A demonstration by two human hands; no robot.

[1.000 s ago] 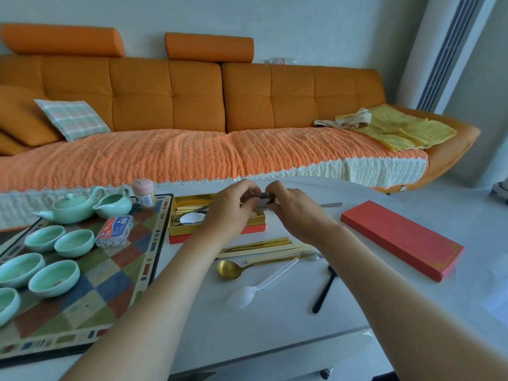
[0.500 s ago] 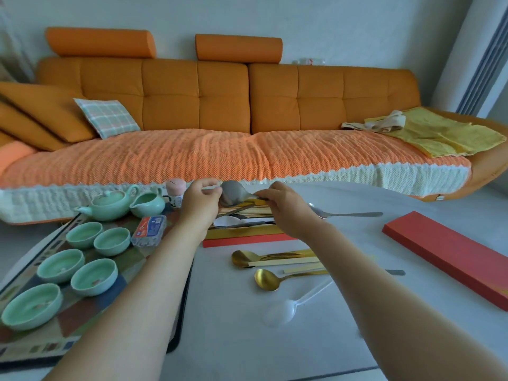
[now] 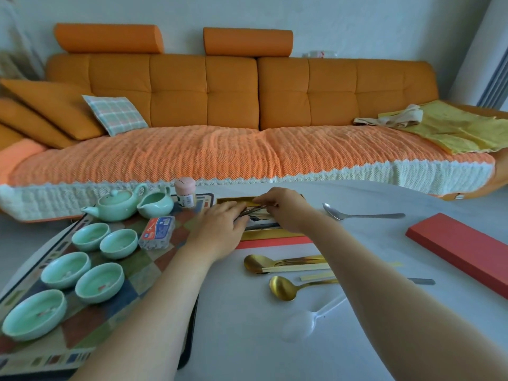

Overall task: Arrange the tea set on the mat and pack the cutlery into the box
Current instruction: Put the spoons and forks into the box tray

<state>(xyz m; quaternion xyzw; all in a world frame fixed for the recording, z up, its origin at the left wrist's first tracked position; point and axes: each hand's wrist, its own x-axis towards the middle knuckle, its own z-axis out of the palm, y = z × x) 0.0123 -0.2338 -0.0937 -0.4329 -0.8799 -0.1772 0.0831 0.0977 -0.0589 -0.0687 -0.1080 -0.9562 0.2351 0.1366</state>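
Observation:
The open cutlery box (image 3: 270,235), gold inside with a red base, lies on the white table beside the mat. Both hands are over it. My right hand (image 3: 286,210) pinches a grey cutlery piece (image 3: 254,210) low in the box. My left hand (image 3: 220,229) lies flat over the box's left end, its straight fingers resting on the cutlery there. On the patchwork mat (image 3: 143,268) stand a green teapot (image 3: 118,204), a green pitcher (image 3: 155,203) and several green cups (image 3: 100,281).
Loose on the table lie two gold spoons (image 3: 283,287), pale chopsticks (image 3: 297,268), a white plastic spoon (image 3: 299,325) and a silver spoon (image 3: 357,215). The red box lid (image 3: 461,248) is at the right. A pink-capped jar (image 3: 185,192) and a blue-labelled packet (image 3: 158,235) sit on the mat.
Both hands have come down from above the box into it, bringing the grey piece they held in the air. The view has shifted left.

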